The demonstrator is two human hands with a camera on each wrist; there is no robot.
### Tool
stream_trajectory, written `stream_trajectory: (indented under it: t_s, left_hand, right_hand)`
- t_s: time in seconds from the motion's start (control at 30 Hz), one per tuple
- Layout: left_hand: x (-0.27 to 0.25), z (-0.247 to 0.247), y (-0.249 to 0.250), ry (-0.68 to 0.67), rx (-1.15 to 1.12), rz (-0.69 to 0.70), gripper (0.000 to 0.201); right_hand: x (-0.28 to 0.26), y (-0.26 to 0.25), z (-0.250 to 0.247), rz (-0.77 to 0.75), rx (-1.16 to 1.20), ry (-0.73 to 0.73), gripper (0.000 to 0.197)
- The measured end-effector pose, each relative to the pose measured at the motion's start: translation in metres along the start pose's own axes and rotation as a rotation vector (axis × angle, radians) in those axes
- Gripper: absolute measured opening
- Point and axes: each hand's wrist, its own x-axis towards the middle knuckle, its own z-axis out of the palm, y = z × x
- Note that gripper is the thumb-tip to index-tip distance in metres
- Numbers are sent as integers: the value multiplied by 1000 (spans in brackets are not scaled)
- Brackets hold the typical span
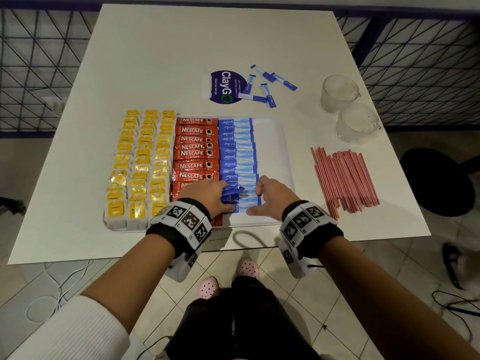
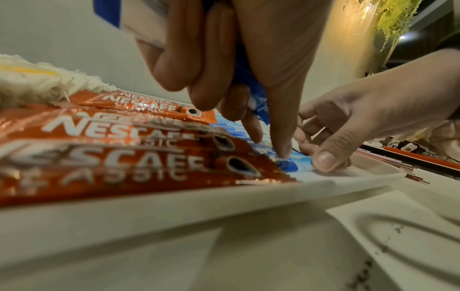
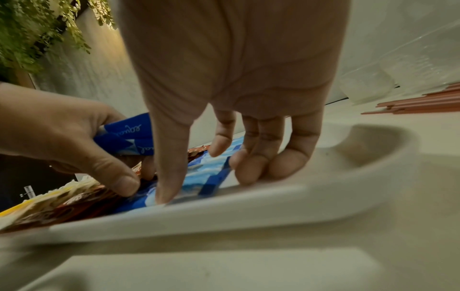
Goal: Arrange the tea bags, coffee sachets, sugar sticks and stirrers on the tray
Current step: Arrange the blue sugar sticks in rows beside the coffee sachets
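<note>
Sugar sticks (image 1: 237,157): blue "equal" sachets, dark blue printed end to the left, pale blue middle, narrow dark band at the right end; laid crosswise in one overlapping column down the tray, just right of the coffee column.
Held sticks (image 3: 124,137): a few blue sticks bunched in the left hand (image 1: 207,194), its fingers curled round them, over the near end of the sugar column; its thumb tip presses down on the laid sticks.
Right hand (image 1: 270,196): fingers bent, tips down on the right ends of the nearest laid sticks, thumb on the tray floor at the near edge; it grips nothing.
Loose sticks (image 1: 268,85): several more of the same blue sticks scattered on the desk (image 1: 155,61) beyond the tray's far edge, some lying on a round purple "ClayGo" sticker (image 1: 223,87).
Tray (image 1: 272,141): white, rimmed, at the desk's near edge; its right strip is bare.
Coffee sachets (image 1: 197,149): red "Nescafe Classic" packets, overlapping in one column, touching the sugar column's left side.
Tea bags (image 1: 141,165): white bags with yellow tags, three columns at the tray's left side.
Stirrers (image 1: 342,178): red-and-white striped sticks, heaped on the desk right of the tray, apart from it.
Glass mugs (image 1: 348,110): two clear ones near the desk's right edge, beyond the stirrers.
</note>
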Motion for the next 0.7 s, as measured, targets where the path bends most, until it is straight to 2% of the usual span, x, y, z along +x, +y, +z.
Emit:
stream_trajectory:
  t_s: [0.47, 0.6, 0.7]
  left_hand:
    - [3, 3, -1, 36, -5, 11, 38]
    - [1, -1, -3, 81, -79, 13, 36]
    - [-1, -6, -4, 72, -206, 68, 32]
  right_hand:
    - [4, 4, 2, -15, -31, 11, 42]
    - [-2, 1, -7, -22, 120, 37, 39]
    - [-7, -4, -16, -69, 336, 76, 35]
